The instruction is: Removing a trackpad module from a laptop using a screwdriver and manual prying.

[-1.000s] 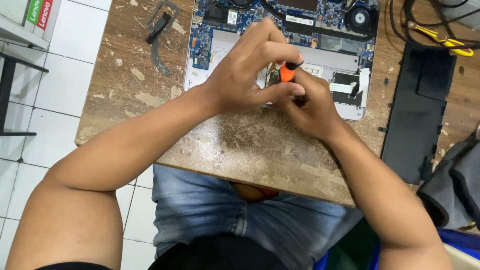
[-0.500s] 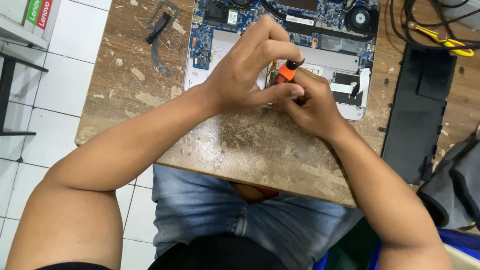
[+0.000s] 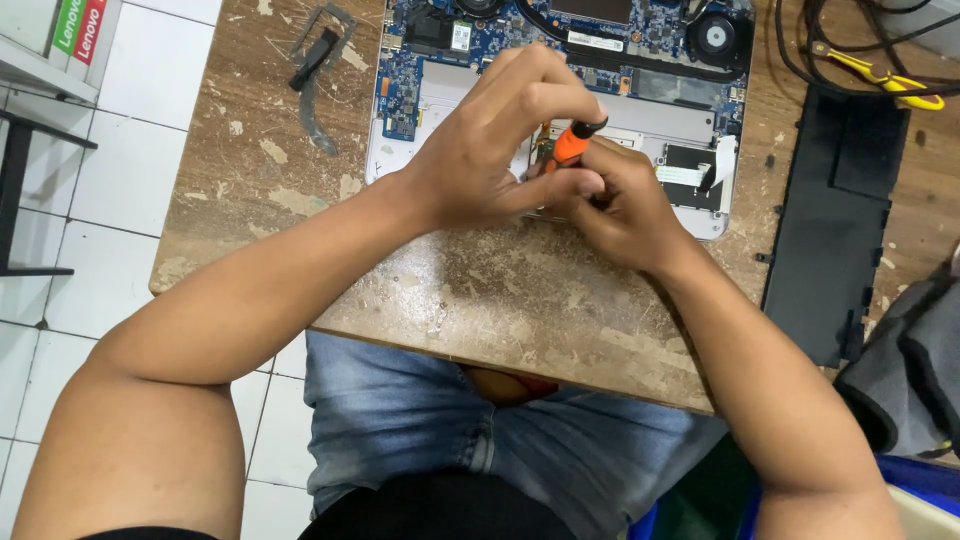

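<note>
I am looking down at a worn, scuffed brown wooden surface [image 3: 520, 300] that is carrying an opened silver laptop base with its blue circuit board exposed [image 3: 640, 60]. My left hand [image 3: 500, 150] is curling over the near edge of that base, fingers bent and pressed around the small orange-and-black screwdriver [image 3: 572, 143]. My right hand [image 3: 625, 215] is meeting it from below, fingertips pinching the lower part of the same tool; the tip itself is hidden between the two hands, so I cannot tell which spot it is touching.

The screwdriver is standing near the front middle of the laptop base, just in front of the board. It looks light, stiff and narrow, and I judge that it is best gripped on the orange handle, with a fingertip steadying the black cap. The board beside it looks fragile, with a white ribbon cable [image 3: 690, 172] lying exposed to the right, so any hold on the base belongs on its silver rim.

A dark metal bracket [image 3: 315, 75] is lying on the surface to the left. A flat black rectangular panel [image 3: 830, 220] is resting to the right, and yellow-handled pliers [image 3: 880, 78] are lying beyond it among black cables [image 3: 830, 20].
</note>
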